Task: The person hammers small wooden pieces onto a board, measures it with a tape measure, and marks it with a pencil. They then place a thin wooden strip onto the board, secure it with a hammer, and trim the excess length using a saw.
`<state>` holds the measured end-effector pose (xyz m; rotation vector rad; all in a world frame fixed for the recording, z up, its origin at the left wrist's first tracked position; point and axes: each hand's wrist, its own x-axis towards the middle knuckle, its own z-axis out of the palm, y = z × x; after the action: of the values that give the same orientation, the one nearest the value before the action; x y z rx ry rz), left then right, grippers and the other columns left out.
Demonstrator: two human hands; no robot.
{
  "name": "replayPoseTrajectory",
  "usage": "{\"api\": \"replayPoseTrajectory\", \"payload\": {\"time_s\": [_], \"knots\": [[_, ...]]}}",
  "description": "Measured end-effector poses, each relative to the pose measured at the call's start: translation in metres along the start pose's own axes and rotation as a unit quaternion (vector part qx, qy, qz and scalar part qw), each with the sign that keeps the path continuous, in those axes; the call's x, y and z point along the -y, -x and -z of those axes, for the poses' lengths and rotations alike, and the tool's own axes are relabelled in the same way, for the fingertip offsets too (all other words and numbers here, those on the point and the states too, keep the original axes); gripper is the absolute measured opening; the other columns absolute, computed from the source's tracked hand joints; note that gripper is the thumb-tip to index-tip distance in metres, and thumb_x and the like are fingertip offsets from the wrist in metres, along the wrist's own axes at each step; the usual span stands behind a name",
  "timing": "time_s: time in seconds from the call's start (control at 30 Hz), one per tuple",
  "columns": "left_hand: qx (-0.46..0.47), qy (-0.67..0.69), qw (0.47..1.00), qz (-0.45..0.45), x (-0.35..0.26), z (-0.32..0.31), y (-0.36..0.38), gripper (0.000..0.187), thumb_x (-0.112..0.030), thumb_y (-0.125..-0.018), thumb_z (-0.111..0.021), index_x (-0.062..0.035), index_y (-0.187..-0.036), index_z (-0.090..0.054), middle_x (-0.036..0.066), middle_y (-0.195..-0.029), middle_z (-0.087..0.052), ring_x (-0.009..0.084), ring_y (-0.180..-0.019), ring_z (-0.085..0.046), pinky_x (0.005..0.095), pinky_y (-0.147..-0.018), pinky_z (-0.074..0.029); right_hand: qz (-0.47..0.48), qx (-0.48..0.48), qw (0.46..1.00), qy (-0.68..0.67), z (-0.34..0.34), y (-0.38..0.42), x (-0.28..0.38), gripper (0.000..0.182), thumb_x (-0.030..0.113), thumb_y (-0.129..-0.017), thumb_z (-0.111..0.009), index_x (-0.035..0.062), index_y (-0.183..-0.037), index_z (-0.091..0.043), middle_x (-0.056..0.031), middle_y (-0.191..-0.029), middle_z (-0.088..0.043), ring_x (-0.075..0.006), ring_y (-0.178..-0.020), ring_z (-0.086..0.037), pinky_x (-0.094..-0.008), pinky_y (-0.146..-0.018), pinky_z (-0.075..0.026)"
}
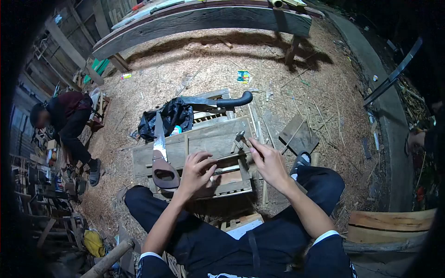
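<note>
My right hand (270, 166) is closed around the handle of a small hammer (240, 135), its metal head over the wooden plank (208, 135). My left hand (196, 172) is curled above the near side of the low slatted wooden frame (225, 188); a small pale bit shows by its fingertips, too small to name. Left of that hand lies a handsaw (165, 172), its blade pointing away from me. Beyond the plank, a large knife with a black curved handle (236, 100) rests beside a black plastic bag (162, 119).
A long workbench (204, 27) crosses the far side. At left, another person (69, 116) bends over. A square board (299, 134) lies on the shaving-covered ground to the right. Sawn timber (394, 222) is at lower right, and someone's hand (416, 140) shows at the right edge.
</note>
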<state>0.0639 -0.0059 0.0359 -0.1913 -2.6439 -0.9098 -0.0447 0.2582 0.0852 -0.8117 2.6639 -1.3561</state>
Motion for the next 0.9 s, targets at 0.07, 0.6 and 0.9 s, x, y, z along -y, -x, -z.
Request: {"api": "replayPoseTrajectory", "payload": {"time_s": [0.07, 0.6, 0.9], "knots": [[0.006, -0.002, 1.0, 0.003, 0.002, 0.003, 0.004, 0.023, -0.015, -0.088, -0.08, -0.0093, -0.11, -0.079, 0.011, -0.124, -0.07, 0.0327, -0.125, -0.061, 0.0472, -0.109, -0.045, -0.017, 0.035, 0.999, 0.016, -0.001, 0.001, -0.003, 0.036, 0.022, -0.107, -0.06, 0.0071, -0.138, -0.068, -0.0264, -0.107, -0.074, -0.0451, -0.096, -0.072, -0.0511, -0.085, -0.056], [0.008, -0.159, 0.984, -0.079, 0.003, -0.058, -0.007, 0.066, -0.022, -0.084, -0.08, -0.0195, -0.148, -0.062, 0.011, -0.162, -0.051, 0.0322, -0.151, -0.045, 0.0534, -0.119, -0.034, -0.012, 0.038, 0.997, 0.065, -0.016, 0.0, -0.002, 0.035, 0.019, -0.105, -0.064, 0.0048, -0.136, -0.07, -0.0268, -0.108, -0.075, -0.0415, -0.096, -0.075, -0.0445, -0.086, -0.057], [-0.02, -0.16, 0.983, -0.088, 0.013, -0.069, -0.007, 0.051, -0.02, -0.085, -0.075, -0.0207, -0.136, -0.071, 0.01, -0.157, -0.056, 0.0317, -0.146, -0.05, 0.054, -0.117, -0.035, 0.071, -0.025, 0.995, 0.071, -0.018, -0.001, 0.002, 0.036, 0.02, -0.103, -0.067, 0.0132, -0.139, -0.07, -0.021, -0.097, -0.073, -0.04, -0.087, -0.073, -0.0478, -0.075, -0.056]]}}
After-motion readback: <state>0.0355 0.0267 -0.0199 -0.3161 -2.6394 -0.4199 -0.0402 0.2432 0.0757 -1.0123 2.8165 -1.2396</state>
